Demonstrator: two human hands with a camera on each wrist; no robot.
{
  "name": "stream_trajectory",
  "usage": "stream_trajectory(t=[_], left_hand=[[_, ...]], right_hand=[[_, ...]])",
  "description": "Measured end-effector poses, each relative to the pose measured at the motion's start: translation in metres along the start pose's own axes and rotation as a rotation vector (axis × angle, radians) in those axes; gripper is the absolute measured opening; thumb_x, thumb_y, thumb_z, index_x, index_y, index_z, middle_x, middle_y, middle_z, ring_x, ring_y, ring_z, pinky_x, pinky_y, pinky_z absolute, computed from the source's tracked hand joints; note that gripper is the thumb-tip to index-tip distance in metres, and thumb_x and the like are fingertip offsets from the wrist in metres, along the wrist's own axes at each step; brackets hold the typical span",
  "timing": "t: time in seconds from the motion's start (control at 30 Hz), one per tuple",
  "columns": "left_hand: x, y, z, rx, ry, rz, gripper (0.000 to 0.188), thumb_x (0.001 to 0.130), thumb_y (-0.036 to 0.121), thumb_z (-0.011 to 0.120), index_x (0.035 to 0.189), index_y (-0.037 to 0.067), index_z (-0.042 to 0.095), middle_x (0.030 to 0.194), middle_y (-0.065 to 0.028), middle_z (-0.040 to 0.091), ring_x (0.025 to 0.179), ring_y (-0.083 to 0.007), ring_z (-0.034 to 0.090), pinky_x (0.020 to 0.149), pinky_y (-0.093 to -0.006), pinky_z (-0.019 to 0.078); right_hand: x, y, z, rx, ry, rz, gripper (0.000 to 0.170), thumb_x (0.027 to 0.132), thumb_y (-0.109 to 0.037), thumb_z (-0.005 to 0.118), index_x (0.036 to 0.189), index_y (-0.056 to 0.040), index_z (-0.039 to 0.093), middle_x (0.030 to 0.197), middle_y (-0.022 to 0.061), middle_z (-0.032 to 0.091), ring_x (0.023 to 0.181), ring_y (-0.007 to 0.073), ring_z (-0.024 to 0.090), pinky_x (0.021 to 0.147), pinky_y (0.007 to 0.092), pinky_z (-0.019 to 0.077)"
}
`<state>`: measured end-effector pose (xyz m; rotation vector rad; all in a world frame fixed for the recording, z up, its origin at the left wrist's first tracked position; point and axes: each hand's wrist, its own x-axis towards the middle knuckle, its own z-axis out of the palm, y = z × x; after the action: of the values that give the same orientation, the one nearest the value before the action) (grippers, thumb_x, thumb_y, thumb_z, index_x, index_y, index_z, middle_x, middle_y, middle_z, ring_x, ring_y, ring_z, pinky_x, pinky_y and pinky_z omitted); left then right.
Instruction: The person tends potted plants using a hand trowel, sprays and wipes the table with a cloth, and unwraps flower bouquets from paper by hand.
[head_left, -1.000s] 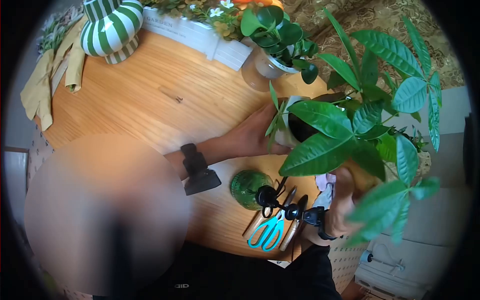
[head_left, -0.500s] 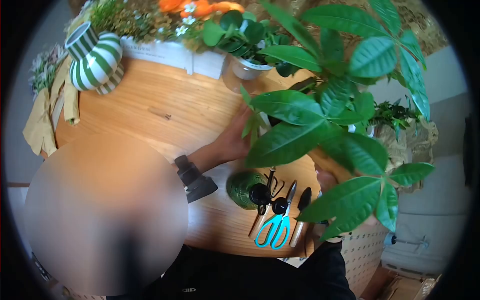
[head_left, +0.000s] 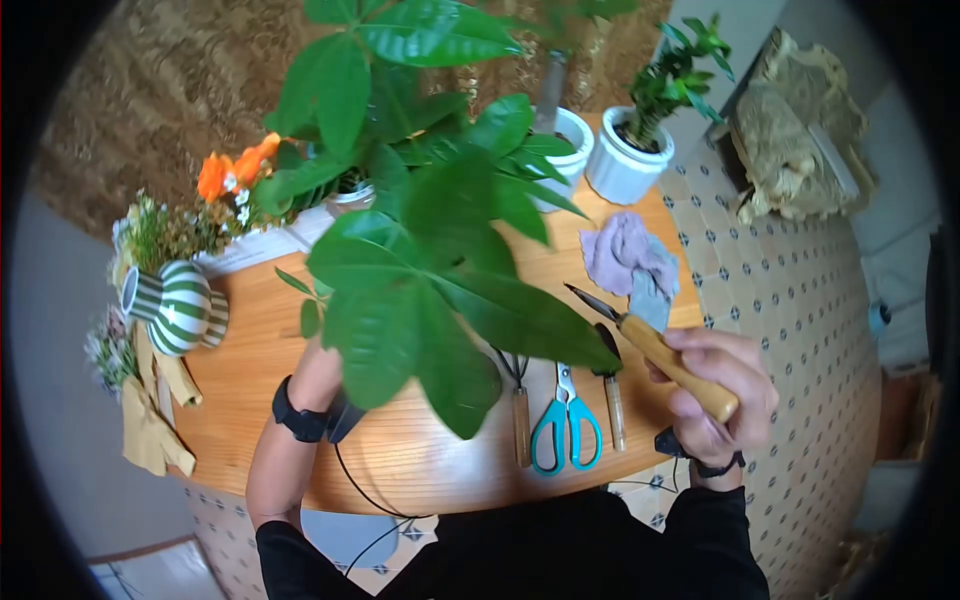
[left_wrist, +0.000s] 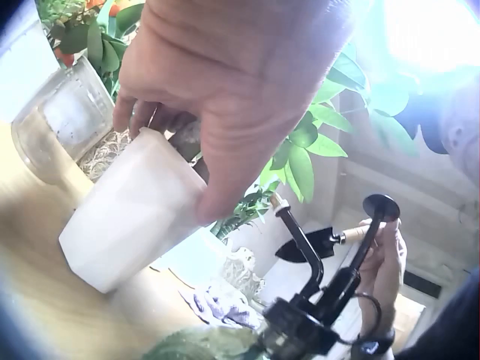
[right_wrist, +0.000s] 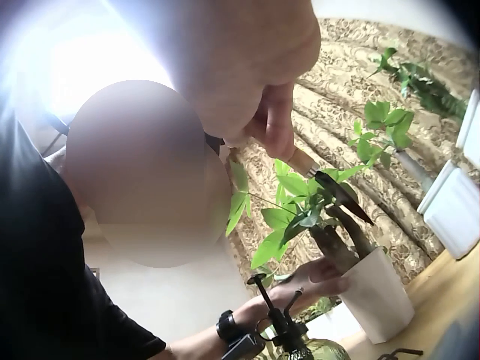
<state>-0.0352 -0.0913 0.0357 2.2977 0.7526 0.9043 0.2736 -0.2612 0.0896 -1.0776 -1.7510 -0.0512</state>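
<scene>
A leafy potted plant [head_left: 400, 280] fills the middle of the head view and hides most of my left hand [left_wrist: 232, 90] and its pot there. In the left wrist view that hand grips the white pot [left_wrist: 135, 214] by the rim, with the thumb on the near side. My right hand [head_left: 725, 385] holds a small trowel [head_left: 680, 370] by its wooden handle, off to the right of the plant. Its dark pointed blade [right_wrist: 345, 196] stands out past the fingers, overlapping the plant's stems in the right wrist view.
Near the front edge lie a hand fork [head_left: 521, 425], teal-handled scissors [head_left: 565, 430] and another trowel [head_left: 615, 410]. A green glass spray bottle [right_wrist: 322, 349] stands close by. Purple and grey cloths [head_left: 625, 255], white-potted plants [head_left: 630, 165], a striped vase [head_left: 180, 305] and gloves [head_left: 150, 430] lie farther out.
The head view has swung, bringing more floor and the far pots into sight. My right hand, earlier partly behind the leaves, is now out to the right with the trowel. My left hand stays at the pot.
</scene>
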Motion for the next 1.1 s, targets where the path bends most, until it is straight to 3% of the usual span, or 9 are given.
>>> stream_trajectory(t=[0.27,0.3,0.4,0.63,0.7,0.77,0.9,0.97,1.1], left_hand=[[0.02,0.026,0.015,0.607,-0.017,0.207,0.058,0.081,0.025,0.086,0.128,-0.001,0.062,0.124,-0.013,0.068,0.112,-0.0242,0.066,0.097,-0.0373,0.0532],[0.026,0.026,0.026,0.093,0.132,-0.222,0.066,0.072,0.028,0.093,0.124,-0.001,0.064,0.117,-0.0128,0.071,0.108,-0.0243,0.067,0.094,-0.0375,0.0539],[0.035,0.004,0.036,0.347,0.232,-0.137,0.044,0.088,0.039,0.079,0.118,0.008,0.07,0.111,-0.0042,0.073,0.098,-0.0146,0.068,0.085,-0.0319,0.055],[0.074,-0.009,0.043,0.505,0.236,-0.078,0.054,0.078,0.032,0.084,0.122,0.005,0.066,0.114,-0.0091,0.072,0.105,-0.0256,0.069,0.094,-0.0396,0.054],[0.085,-0.025,0.046,0.277,0.309,0.029,0.068,0.074,0.017,0.089,0.129,-0.003,0.054,0.12,-0.0162,0.067,0.108,-0.0281,0.068,0.094,-0.0384,0.0555],[0.092,-0.034,0.051,0.33,0.315,-0.058,0.064,0.07,0.027,0.089,0.123,0.001,0.063,0.115,-0.0178,0.069,0.104,-0.0343,0.068,0.093,-0.0433,0.054],[0.1,-0.041,0.058,0.46,0.368,0.0,0.064,0.07,0.03,0.088,0.121,0.0,0.064,0.112,-0.0195,0.069,0.101,-0.0366,0.067,0.091,-0.0469,0.0525],[0.103,-0.043,0.062,0.446,0.355,-0.02,0.063,0.07,0.031,0.088,0.119,0.0,0.064,0.111,-0.0203,0.068,0.1,-0.0378,0.066,0.09,-0.0481,0.0518],[0.111,-0.047,0.065,0.568,0.444,0.043,0.06,0.07,0.031,0.088,0.115,-0.002,0.065,0.11,-0.0212,0.068,0.098,-0.0382,0.066,0.088,-0.0481,0.0522]], right_hand=[[-0.022,0.014,-0.014,-0.06,0.154,0.117,0.032,0.08,-0.003,0.083,0.107,0.002,0.066,0.098,0.0189,0.073,0.087,0.0293,0.074,0.075,0.0335,0.0589],[-0.028,0.019,-0.016,-0.062,0.15,0.124,0.032,0.08,-0.003,0.083,0.107,0.002,0.066,0.098,0.0189,0.073,0.087,0.0293,0.074,0.075,0.0335,0.0589],[-0.043,0.029,-0.02,0.063,0.304,0.343,0.021,0.093,0.002,0.068,0.112,0.0076,0.063,0.109,0.0218,0.069,0.095,0.0256,0.072,0.078,0.0329,0.0601],[-0.085,0.036,-0.03,0.23,0.332,0.521,0.022,0.099,0.008,0.055,0.121,0.0113,0.056,0.128,0.0263,0.061,0.106,0.0272,0.07,0.093,0.0333,0.0603],[-0.091,0.043,-0.028,0.231,0.347,0.548,0.023,0.099,0.008,0.054,0.122,0.0114,0.056,0.13,0.0274,0.06,0.109,0.029,0.069,0.095,0.0342,0.0598],[-0.089,0.055,-0.027,0.258,0.383,0.603,0.022,0.1,0.008,0.053,0.121,0.0109,0.056,0.13,0.0265,0.061,0.112,0.029,0.068,0.096,0.0339,0.0593],[-0.077,0.091,-0.027,-0.238,0.044,0.384,0.026,0.094,0.007,0.062,0.119,0.005,0.059,0.128,0.0231,0.066,0.108,0.0319,0.071,0.088,0.0338,0.0593],[-0.084,0.097,-0.031,-0.206,-0.116,0.476,0.025,0.091,0.007,0.063,0.115,0.0034,0.06,0.124,0.024,0.066,0.107,0.038,0.069,0.083,0.0373,0.059],[-0.088,0.077,-0.048,-0.379,-0.321,0.246,0.018,0.092,0.006,0.061,0.11,0.0032,0.061,0.112,0.0235,0.07,0.096,0.0393,0.071,0.081,0.0404,0.0601]])
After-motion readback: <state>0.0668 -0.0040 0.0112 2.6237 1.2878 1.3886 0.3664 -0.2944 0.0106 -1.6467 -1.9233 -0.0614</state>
